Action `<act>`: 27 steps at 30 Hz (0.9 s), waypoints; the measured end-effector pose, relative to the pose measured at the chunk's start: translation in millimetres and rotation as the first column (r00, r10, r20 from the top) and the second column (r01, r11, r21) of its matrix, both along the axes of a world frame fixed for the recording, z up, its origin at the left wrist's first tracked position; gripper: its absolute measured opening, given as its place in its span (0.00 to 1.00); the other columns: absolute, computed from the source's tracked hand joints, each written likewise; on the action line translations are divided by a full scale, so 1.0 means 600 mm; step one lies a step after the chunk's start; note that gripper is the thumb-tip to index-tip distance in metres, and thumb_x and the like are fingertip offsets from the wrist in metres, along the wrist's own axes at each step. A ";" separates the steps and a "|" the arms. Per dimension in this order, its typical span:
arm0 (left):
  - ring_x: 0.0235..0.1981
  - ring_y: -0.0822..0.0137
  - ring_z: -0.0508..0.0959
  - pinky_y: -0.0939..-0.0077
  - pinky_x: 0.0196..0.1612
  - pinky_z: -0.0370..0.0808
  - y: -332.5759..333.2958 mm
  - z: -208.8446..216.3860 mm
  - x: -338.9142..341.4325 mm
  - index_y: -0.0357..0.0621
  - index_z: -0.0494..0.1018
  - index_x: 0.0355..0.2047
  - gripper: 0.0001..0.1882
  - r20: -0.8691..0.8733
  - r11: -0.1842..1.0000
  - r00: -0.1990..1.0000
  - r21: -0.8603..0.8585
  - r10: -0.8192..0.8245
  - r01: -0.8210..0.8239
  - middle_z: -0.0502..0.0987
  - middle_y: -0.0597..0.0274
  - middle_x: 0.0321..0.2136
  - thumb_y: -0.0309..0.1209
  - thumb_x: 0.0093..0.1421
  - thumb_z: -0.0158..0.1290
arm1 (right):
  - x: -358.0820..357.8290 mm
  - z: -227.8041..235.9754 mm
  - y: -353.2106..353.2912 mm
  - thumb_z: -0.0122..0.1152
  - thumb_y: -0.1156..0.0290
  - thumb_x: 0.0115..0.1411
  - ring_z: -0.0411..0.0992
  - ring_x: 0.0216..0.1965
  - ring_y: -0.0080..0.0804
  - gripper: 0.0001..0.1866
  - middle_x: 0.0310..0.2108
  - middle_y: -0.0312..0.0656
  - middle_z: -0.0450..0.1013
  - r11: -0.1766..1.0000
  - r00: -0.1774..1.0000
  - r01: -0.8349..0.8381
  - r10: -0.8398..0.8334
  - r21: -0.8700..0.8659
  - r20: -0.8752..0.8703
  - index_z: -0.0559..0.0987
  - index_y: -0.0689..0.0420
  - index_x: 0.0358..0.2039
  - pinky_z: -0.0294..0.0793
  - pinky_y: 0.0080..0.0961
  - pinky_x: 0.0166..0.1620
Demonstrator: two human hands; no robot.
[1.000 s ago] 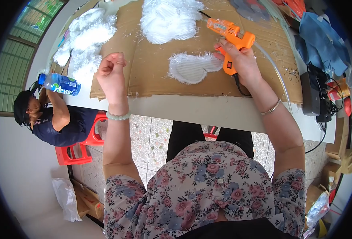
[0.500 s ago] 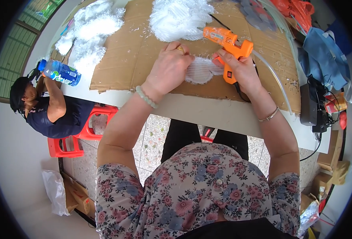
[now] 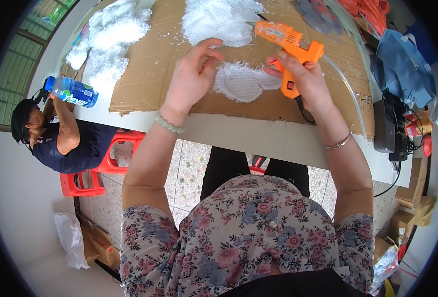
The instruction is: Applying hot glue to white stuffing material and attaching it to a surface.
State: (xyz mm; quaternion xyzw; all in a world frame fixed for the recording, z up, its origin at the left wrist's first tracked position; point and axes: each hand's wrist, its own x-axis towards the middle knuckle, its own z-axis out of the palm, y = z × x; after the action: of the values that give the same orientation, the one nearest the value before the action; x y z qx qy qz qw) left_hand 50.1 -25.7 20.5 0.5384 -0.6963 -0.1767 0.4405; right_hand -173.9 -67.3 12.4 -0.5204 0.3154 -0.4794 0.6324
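An orange glue gun (image 3: 294, 52) is gripped by its handle in my right hand (image 3: 305, 81), its nozzle pointing up and left. A clear glue stick (image 3: 345, 81) trails from its back end. My left hand (image 3: 194, 74) is raised with fingers apart and curled, nothing visible in them. Between both hands, a white ribbed piece with a fringed edge (image 3: 242, 83) lies on the cardboard sheet (image 3: 149, 79); neither hand touches it. Beyond it sits a heap of similar white fringed pieces (image 3: 219, 22), close to the gun's nozzle.
More white fluffy material (image 3: 115, 34) is piled at the left, near a blue-capped bottle (image 3: 73, 91). Another person (image 3: 68, 128) sits at the left end by red stools (image 3: 120, 153). A black power box (image 3: 386, 126) with cables, a blue bag (image 3: 405, 69) and clear discs (image 3: 318, 17) are at the right.
My left hand has let go of the white piece and moved up and left, its fingers opening. The glue gun in my right hand has shifted slightly right.
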 end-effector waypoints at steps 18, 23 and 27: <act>0.29 0.57 0.74 0.66 0.42 0.69 0.016 -0.049 0.037 0.40 0.75 0.24 0.04 0.396 0.981 0.913 -0.193 0.095 -0.018 0.75 0.56 0.20 0.23 0.47 0.52 | -0.003 0.025 0.053 0.61 0.68 0.56 0.68 0.31 0.17 0.13 0.31 0.31 0.70 0.966 0.686 -0.244 0.237 0.089 -0.688 0.74 0.58 0.39 0.72 0.18 0.35; 0.31 0.56 0.74 0.65 0.43 0.69 0.013 -0.049 0.031 0.41 0.75 0.24 0.04 0.385 0.991 0.922 -0.131 0.049 0.002 0.75 0.58 0.23 0.24 0.47 0.52 | 0.008 0.011 0.043 0.60 0.67 0.56 0.66 0.28 0.15 0.11 0.28 0.30 0.70 0.968 0.732 -0.249 0.164 -0.036 -0.662 0.74 0.58 0.37 0.68 0.16 0.31; 0.34 0.55 0.74 0.64 0.43 0.69 0.012 -0.053 0.030 0.43 0.76 0.25 0.04 0.372 0.993 0.926 -0.120 0.065 -0.021 0.75 0.60 0.25 0.26 0.48 0.52 | 0.014 0.007 0.036 0.60 0.68 0.56 0.66 0.27 0.15 0.11 0.27 0.30 0.71 0.966 0.737 -0.229 0.091 -0.121 -0.669 0.74 0.58 0.37 0.67 0.15 0.30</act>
State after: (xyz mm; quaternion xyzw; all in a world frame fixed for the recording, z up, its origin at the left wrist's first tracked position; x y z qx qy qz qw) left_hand 68.1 -18.3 -11.1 0.5515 -0.7645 -0.0209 0.3331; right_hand -165.7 -45.6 16.6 -0.7402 0.4231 -0.2377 0.4654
